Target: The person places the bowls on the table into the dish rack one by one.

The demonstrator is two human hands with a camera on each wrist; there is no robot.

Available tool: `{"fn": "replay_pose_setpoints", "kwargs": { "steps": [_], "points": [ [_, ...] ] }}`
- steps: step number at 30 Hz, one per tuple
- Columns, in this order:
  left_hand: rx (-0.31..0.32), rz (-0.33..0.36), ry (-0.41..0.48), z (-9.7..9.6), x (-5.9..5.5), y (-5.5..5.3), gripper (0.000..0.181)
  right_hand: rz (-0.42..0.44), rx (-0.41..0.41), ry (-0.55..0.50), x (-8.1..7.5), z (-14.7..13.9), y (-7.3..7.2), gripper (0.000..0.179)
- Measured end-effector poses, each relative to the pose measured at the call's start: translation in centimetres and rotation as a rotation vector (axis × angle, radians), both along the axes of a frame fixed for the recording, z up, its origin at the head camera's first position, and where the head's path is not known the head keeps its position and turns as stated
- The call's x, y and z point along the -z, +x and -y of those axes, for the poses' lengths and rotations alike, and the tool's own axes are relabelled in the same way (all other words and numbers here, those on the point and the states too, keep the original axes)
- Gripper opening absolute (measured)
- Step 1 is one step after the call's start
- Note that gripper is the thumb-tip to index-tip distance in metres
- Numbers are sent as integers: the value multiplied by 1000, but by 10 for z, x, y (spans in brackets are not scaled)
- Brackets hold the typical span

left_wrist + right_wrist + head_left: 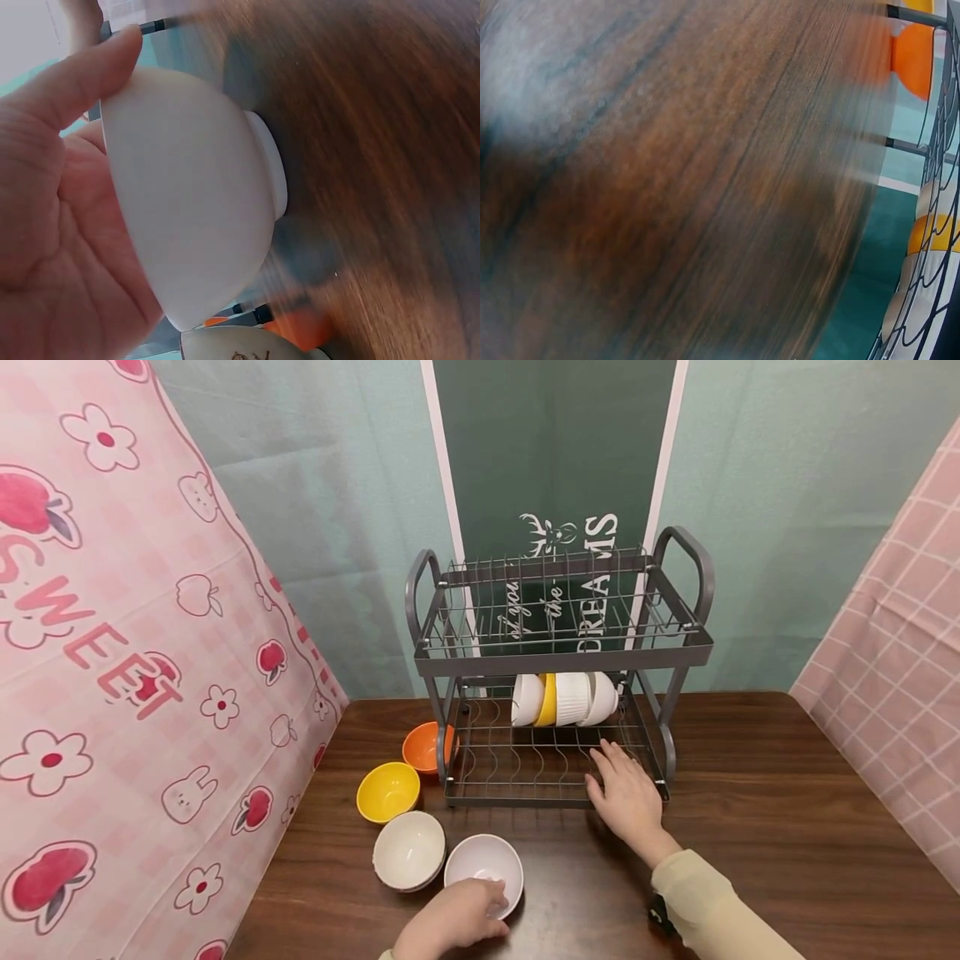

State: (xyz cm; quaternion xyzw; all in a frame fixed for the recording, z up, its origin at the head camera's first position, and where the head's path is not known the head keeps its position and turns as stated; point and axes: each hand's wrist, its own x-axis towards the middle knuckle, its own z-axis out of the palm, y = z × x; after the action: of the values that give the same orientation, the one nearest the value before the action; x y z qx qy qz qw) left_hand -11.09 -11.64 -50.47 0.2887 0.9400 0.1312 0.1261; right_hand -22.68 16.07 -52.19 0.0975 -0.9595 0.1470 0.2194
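Note:
My left hand point(452, 917) pinches the near rim of a plain white bowl point(480, 855), its fingers reaching inside. In the left wrist view the thumb point(112, 69) lies against the rim, and the bowl's rounded side point(191, 187) and foot show beside the dark wood. My right hand point(628, 795), fingers extended and holding nothing, is over the front right of the lower tier of a grey two-tier dish rack point(570, 660). On that tier several bowls stand on their sides in a row: white ones, including a ribbed one point(572, 699), and a yellow one point(547, 700).
Left of the rack, an orange bowl point(422, 748), a yellow bowl point(387, 793) and a cream bowl point(409, 850) line up toward me on the wooden table point(757, 827). The rack's upper wire tier point(551, 602) carries no bowls. Pink cloth point(150, 777) hangs at the left.

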Motion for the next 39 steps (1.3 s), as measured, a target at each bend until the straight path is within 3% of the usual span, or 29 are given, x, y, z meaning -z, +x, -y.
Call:
{"fn": "replay_pose_setpoints", "kwargs": {
  "steps": [7, 14, 18, 31, 36, 39],
  "points": [
    [4, -63, -64, -5, -3, 0, 12, 21, 1, -2, 0, 0, 1, 46],
    [-46, -100, -19, -7, -10, 1, 30, 21, 3, 8, 1, 0, 1, 46],
    [-59, -99, -3, -5, -15, -1, 32, 18, 1, 12, 1, 0, 1, 45],
    [-34, -17, 102, -8, -18, -2, 32, -6, -3, 10, -1, 2, 1, 43],
    [0, -20, 120, -11, -24, -2, 30, 33, -20, -20, -4, 1, 3, 46],
    [12, 35, 197, -13, -33, -2, 28, 77, -39, -74, -7, 0, 5, 48]
  ]
}}
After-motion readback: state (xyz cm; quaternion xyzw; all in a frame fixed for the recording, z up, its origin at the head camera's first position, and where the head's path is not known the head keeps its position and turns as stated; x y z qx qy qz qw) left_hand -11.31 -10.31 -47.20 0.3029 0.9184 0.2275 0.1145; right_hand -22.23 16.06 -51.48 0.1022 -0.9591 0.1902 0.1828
